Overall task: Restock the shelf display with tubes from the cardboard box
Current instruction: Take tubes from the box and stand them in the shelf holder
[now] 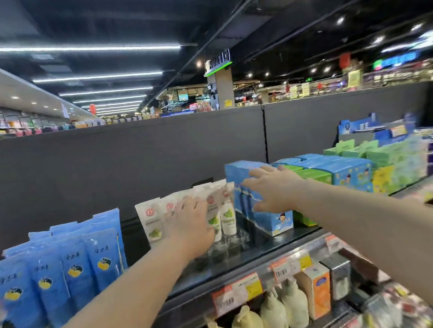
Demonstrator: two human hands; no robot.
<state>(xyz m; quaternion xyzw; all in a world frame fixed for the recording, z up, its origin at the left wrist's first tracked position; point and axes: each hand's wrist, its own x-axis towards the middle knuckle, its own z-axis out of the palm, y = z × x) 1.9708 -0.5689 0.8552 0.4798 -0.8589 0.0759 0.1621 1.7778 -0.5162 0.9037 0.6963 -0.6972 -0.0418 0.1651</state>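
Reaching among white, green-leafed plastic tubes (227, 211), left hand (190, 226) blurred, fingers' hold unclear; right hand (274, 188) rests spread fingers on blue cardboard cartons (240, 173); labels unreadable.

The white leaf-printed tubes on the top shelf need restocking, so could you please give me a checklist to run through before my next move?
1. White plastic tubes with green leaf print standing upright, caps down: ok.
2. Clear plastic holder cups in front of them free: ok, they look empty.
3. Left hand gripping the tubes firmly: cannot tell, blurred.
4. Right hand spread open on the blue cardboard cartons beside the tubes: ok.
5. Cardboard supply box within reach: cannot tell, not in view.
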